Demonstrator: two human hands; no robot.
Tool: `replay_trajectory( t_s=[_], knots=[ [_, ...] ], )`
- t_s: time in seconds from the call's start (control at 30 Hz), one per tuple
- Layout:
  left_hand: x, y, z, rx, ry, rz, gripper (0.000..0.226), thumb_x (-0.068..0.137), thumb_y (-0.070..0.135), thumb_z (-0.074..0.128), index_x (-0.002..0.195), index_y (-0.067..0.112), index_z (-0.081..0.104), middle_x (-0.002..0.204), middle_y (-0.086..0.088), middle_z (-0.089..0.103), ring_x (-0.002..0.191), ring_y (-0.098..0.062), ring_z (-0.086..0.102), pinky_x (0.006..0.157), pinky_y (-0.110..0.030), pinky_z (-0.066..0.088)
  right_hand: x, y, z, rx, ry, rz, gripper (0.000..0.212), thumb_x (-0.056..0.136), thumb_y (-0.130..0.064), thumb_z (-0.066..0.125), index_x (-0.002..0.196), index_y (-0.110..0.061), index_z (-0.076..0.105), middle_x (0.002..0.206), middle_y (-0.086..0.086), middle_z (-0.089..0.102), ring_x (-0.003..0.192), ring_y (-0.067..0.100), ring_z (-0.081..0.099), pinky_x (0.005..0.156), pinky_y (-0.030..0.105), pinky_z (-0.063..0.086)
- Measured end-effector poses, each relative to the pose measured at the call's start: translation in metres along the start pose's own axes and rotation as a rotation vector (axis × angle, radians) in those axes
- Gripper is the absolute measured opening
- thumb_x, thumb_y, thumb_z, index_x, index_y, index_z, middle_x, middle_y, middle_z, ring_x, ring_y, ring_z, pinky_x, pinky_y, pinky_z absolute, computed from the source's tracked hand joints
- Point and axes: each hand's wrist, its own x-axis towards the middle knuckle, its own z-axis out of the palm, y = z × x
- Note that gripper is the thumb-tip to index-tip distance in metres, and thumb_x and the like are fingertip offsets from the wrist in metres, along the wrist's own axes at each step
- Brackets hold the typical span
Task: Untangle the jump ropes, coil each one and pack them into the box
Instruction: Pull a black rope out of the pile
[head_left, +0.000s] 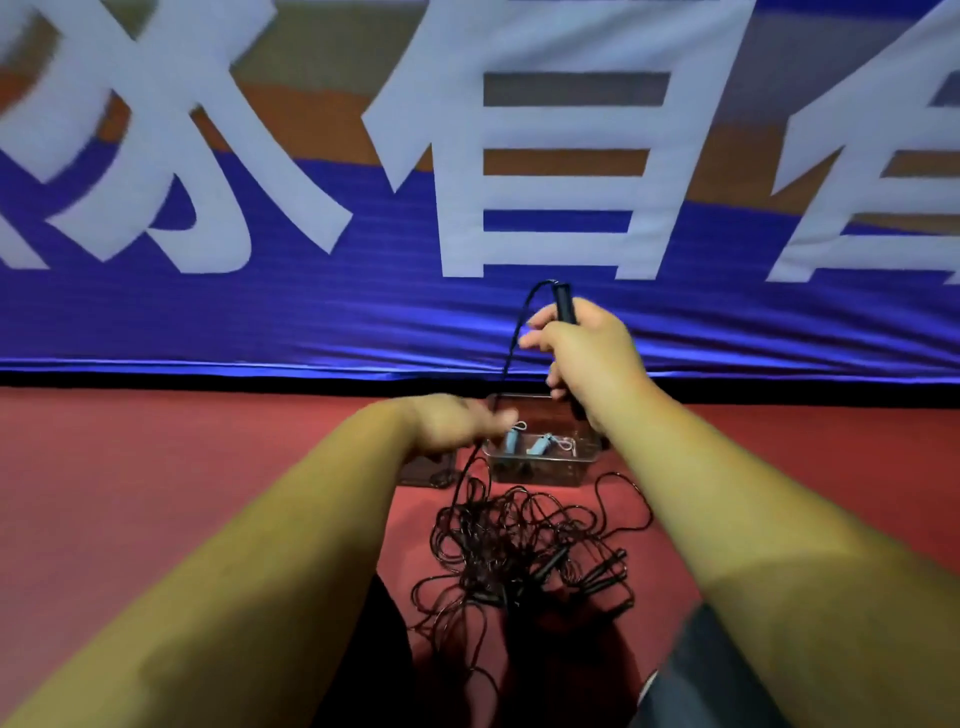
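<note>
A tangle of thin black jump ropes with several black handles lies on the red floor in front of me. My right hand grips a black handle held upright above the box. Its cord arcs down to my left hand, which pinches the cord near the box's left rim. The clear plastic box stands on the floor beyond the tangle and holds two light blue whistles on cords.
A blue banner with large white characters hangs as a wall right behind the box. A dark flat object lies left of the box, partly hidden by my left forearm. Red floor stretches to both sides.
</note>
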Motion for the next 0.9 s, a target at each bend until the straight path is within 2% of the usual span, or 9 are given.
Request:
replay_trajectory(
  t_s=[0.07,0.17,0.23,0.4,0.53,0.63,0.73,0.8,0.9],
  knots=[
    [0.003,-0.002,0.006,0.187,-0.031,0.044,0.021,0.102,0.041,0.063,0.110,0.025,0.076,0.115,0.002,0.073,0.111,-0.022,0.064,0.105,-0.038,0.049,-0.006,-0.001,-0.006,0.161,0.014,0.011,0.021,0.090,-0.004,0.065,0.099,-0.021,0.073,0.084,-0.008,0.078,0.042,0.018,0.044,0.042,0.025,0.040],
    [0.000,0.012,0.010,0.073,0.016,0.068,0.020,0.109,0.024,0.054,0.099,0.017,0.070,0.095,0.000,0.072,0.080,-0.018,0.061,0.062,-0.021,0.047,-0.005,0.001,-0.011,0.337,-0.029,0.045,0.019,0.096,-0.006,0.056,0.104,-0.019,0.067,0.102,-0.002,0.082,0.043,0.019,0.035,0.044,0.024,0.038],
    [-0.001,0.021,0.008,-0.127,0.098,0.084,0.023,0.111,0.024,0.049,0.097,0.016,0.064,0.089,-0.007,0.075,0.070,-0.018,0.064,0.052,-0.021,0.042,0.001,0.003,-0.010,0.309,-0.017,0.068,0.010,0.097,-0.011,0.058,0.102,-0.018,0.063,0.100,0.001,0.082,0.042,0.018,0.034,0.044,0.024,0.038],
    [0.004,0.038,-0.006,-0.606,0.344,0.155,0.019,0.110,0.025,0.051,0.107,0.011,0.063,0.079,-0.007,0.069,0.062,-0.019,0.071,0.053,-0.030,0.058,0.013,0.023,0.000,-0.092,-0.127,0.202,0.012,0.093,-0.019,0.066,0.089,-0.008,0.067,0.083,0.022,0.071,0.041,0.020,0.043,0.045,0.028,0.042],
    [0.015,0.047,-0.016,-0.973,0.417,0.151,0.017,0.110,0.023,0.052,0.112,0.009,0.062,0.082,-0.009,0.068,0.064,-0.020,0.073,0.058,-0.037,0.064,0.012,0.027,0.004,-0.341,-0.319,0.291,0.009,0.093,-0.014,0.062,0.085,-0.011,0.060,0.050,0.005,0.047,0.035,0.018,0.043,0.043,0.021,0.037],
    [0.027,0.047,-0.023,-1.158,0.440,0.115,0.016,0.110,0.021,0.050,0.110,0.008,0.061,0.074,-0.008,0.069,0.059,-0.016,0.073,0.057,-0.035,0.064,0.013,0.033,0.009,-0.272,-0.499,0.310,0.009,0.097,-0.014,0.060,0.091,-0.010,0.064,0.050,-0.001,0.049,0.037,0.013,0.039,0.043,0.021,0.034],
    [0.039,0.047,-0.033,-1.311,0.438,0.118,0.017,0.111,0.017,0.046,0.121,0.008,0.056,0.083,-0.012,0.069,0.062,-0.015,0.072,0.057,-0.029,0.063,0.024,0.037,0.013,-0.135,-0.493,0.257,0.025,0.105,-0.023,0.062,0.095,-0.005,0.076,0.067,0.001,0.059,0.043,0.012,0.039,0.042,0.024,0.034],
    [0.045,0.046,-0.037,-1.264,0.412,0.109,0.023,0.112,0.019,0.044,0.128,0.006,0.053,0.094,-0.014,0.071,0.079,-0.021,0.074,0.068,-0.032,0.065,0.031,0.032,0.012,0.033,-0.468,0.245,0.028,0.107,-0.024,0.059,0.098,-0.005,0.077,0.069,0.003,0.060,0.043,0.012,0.038,0.041,0.022,0.032],
    [0.044,0.044,-0.031,-0.966,0.185,0.039,0.029,0.113,0.032,0.038,0.121,0.013,0.058,0.094,-0.004,0.075,0.080,-0.021,0.075,0.074,-0.039,0.061,0.041,0.023,0.008,0.297,-0.403,0.241,0.027,0.109,-0.025,0.056,0.099,-0.007,0.073,0.067,0.002,0.060,0.041,0.010,0.037,0.040,0.021,0.031]
  ],
)
